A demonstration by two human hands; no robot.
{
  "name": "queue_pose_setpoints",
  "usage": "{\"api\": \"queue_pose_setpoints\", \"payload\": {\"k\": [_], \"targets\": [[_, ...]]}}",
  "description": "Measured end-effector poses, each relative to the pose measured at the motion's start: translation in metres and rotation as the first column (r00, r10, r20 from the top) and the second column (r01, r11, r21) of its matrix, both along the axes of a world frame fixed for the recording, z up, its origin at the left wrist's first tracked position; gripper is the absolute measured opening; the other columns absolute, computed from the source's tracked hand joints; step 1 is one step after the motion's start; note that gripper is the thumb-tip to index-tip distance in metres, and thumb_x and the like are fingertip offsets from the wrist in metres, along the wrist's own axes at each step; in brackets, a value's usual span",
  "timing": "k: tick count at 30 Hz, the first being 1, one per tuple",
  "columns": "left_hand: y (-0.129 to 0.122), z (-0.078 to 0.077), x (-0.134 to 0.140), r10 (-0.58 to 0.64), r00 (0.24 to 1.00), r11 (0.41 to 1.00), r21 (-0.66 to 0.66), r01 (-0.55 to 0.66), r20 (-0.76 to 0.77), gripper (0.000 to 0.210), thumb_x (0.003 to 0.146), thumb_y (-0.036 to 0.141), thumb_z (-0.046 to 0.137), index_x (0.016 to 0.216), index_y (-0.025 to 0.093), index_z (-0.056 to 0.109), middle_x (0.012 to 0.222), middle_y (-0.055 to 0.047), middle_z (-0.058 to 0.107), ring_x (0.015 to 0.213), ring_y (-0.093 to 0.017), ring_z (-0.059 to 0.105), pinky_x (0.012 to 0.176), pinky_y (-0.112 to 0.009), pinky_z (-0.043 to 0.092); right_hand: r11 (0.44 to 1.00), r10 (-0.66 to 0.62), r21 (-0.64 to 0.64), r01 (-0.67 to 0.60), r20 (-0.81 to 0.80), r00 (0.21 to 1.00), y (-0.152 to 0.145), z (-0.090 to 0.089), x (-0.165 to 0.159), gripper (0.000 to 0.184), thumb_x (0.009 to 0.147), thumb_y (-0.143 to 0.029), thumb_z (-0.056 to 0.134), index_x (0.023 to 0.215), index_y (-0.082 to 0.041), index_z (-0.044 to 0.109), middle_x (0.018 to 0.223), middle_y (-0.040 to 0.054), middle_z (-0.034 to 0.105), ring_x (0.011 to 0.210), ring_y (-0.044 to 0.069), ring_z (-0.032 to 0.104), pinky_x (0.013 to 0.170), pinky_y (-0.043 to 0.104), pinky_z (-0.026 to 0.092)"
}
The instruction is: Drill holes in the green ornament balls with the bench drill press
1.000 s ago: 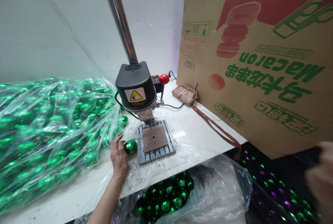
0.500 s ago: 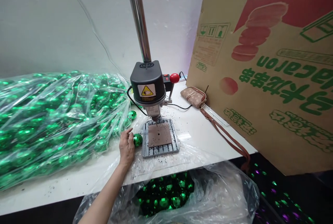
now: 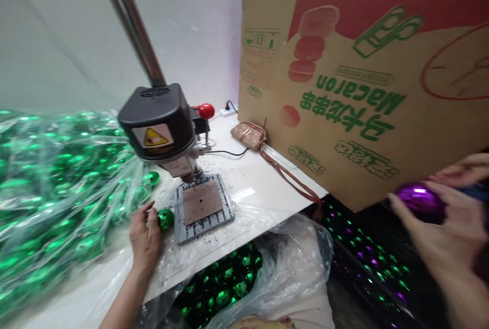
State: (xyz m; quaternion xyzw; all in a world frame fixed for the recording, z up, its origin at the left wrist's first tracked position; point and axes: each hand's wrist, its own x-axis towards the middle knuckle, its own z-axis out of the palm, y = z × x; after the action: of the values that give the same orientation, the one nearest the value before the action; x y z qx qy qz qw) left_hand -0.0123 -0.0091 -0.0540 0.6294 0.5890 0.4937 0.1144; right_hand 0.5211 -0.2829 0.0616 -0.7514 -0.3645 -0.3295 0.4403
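Note:
My left hand (image 3: 145, 237) rests on the table, fingers loosely bent and apart. Right beside its fingers sits a green mirrored ball (image 3: 166, 219); whether they touch is unclear. A small bench drill press (image 3: 155, 125) stands above a slotted grey base (image 3: 181, 224), which bears a brown board (image 3: 202, 202) with a dark hole. At the far right, my right hand (image 3: 453, 217) is closed around a shiny purple ball (image 3: 418, 199), thumb on its left side. Another person's hand (image 3: 468, 168) is close behind it, partly cut off by the frame edge.
A clear bag of green balls (image 3: 76, 181) fills the table's left side. Another plastic bag (image 3: 301, 257) with green balls hangs at the front edge. A cardboard box (image 3: 344, 94), small purse (image 3: 249, 135) and red-knobbed lever (image 3: 206, 111) are rightward. Balls lie in shadow below.
The view has swung to the right. My right hand with the purple ball and the other person's hand have come into sight. My left hand remains beside the green ball.

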Motion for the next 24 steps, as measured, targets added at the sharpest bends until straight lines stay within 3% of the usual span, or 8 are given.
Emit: {"api": "queue_pose_setpoints", "payload": {"k": [2, 5, 13, 15, 18, 20, 24], "targets": [[0.003, -0.001, 0.000, -0.008, 1.000, 1.000, -0.003, 0.008, -0.001, 0.042, 0.097, 0.050, 0.046, 0.116, 0.020, 0.067, 0.115, -0.013, 0.065, 0.113, -0.032, 0.059, 0.108, -0.050, 0.044, 0.996, 0.070, -0.057, -0.065, 0.106, 0.992, 0.001, -0.012, -0.024, 0.078, 0.069, -0.042, 0.089, 0.140, -0.038, 0.058, 0.123, 0.0159, 0.071, 0.114, 0.034, 0.070, 0.099, 0.055, 0.059], [0.003, 0.001, 0.001, -0.011, 1.000, 1.000, -0.016, 0.011, -0.013, 0.043, 0.096, 0.051, 0.046, 0.117, 0.019, 0.067, 0.116, -0.014, 0.065, 0.114, -0.031, 0.060, 0.108, -0.049, 0.044, 0.970, 0.243, -0.056, -0.237, 0.172, 0.955, 0.023, -0.022, -0.067, 0.071, 0.073, -0.036, 0.087, 0.138, -0.034, 0.058, 0.115, 0.0090, 0.072, 0.105, 0.027, 0.072, 0.095, 0.048, 0.062], [-0.002, 0.004, 0.005, 0.008, 1.000, 1.000, 0.002, -0.007, -0.019, 0.046, 0.098, 0.050, 0.044, 0.117, 0.015, 0.066, 0.115, -0.014, 0.065, 0.112, -0.030, 0.060, 0.106, -0.048, 0.045, 0.830, 0.557, 0.059, -0.554, -0.122, 0.822, 0.071, -0.036, -0.125, 0.055, 0.075, -0.035, 0.085, 0.125, -0.027, 0.063, 0.116, 0.0068, 0.067, 0.109, 0.022, 0.068, 0.096, 0.041, 0.060], [-0.003, 0.004, 0.005, 0.006, 1.000, 1.000, -0.004, -0.006, -0.014, 0.044, 0.098, 0.049, 0.045, 0.117, 0.016, 0.066, 0.114, -0.014, 0.065, 0.112, -0.029, 0.061, 0.105, -0.046, 0.046, 0.804, 0.591, 0.130, -0.580, -0.270, 0.760, 0.080, -0.041, -0.141, 0.055, 0.076, -0.040, 0.084, 0.124, -0.026, 0.063, 0.119, 0.0077, 0.067, 0.111, 0.022, 0.068, 0.096, 0.041, 0.061], [-0.005, 0.005, 0.006, 0.003, 1.000, 1.000, -0.008, -0.003, 0.001, 0.041, 0.099, 0.047, 0.045, 0.117, 0.017, 0.065, 0.113, -0.013, 0.066, 0.110, -0.027, 0.062, 0.103, -0.043, 0.047, 0.753, 0.650, 0.281, -0.594, -0.457, 0.607, 0.095, -0.041, -0.171, 0.064, 0.072, -0.043, 0.085, 0.128, -0.026, 0.058, 0.121, 0.0083, 0.067, 0.105, 0.019, 0.070, 0.086, 0.034, 0.063], [-0.005, 0.004, 0.006, 0.005, 1.000, 1.000, -0.006, -0.005, 0.013, 0.040, 0.099, 0.047, 0.045, 0.118, 0.017, 0.065, 0.113, -0.013, 0.066, 0.108, -0.026, 0.063, 0.102, -0.042, 0.048, 0.706, 0.701, 0.347, -0.617, -0.467, 0.540, 0.103, -0.036, -0.189, 0.066, 0.068, -0.039, 0.089, 0.125, -0.026, 0.056, 0.118, 0.0066, 0.067, 0.100, 0.017, 0.071, 0.080, 0.028, 0.063], [-0.005, 0.003, 0.006, 0.007, 1.000, 1.000, -0.018, -0.007, 0.012, 0.042, 0.100, 0.048, 0.044, 0.120, 0.017, 0.064, 0.114, -0.013, 0.066, 0.108, -0.026, 0.062, 0.100, -0.041, 0.047, 0.669, 0.727, 0.308, -0.677, -0.460, 0.510, 0.110, -0.024, -0.209, 0.055, 0.073, -0.040, 0.085, 0.117, -0.025, 0.057, 0.109, 0.0046, 0.067, 0.089, 0.014, 0.071, 0.074, 0.025, 0.063]]}}
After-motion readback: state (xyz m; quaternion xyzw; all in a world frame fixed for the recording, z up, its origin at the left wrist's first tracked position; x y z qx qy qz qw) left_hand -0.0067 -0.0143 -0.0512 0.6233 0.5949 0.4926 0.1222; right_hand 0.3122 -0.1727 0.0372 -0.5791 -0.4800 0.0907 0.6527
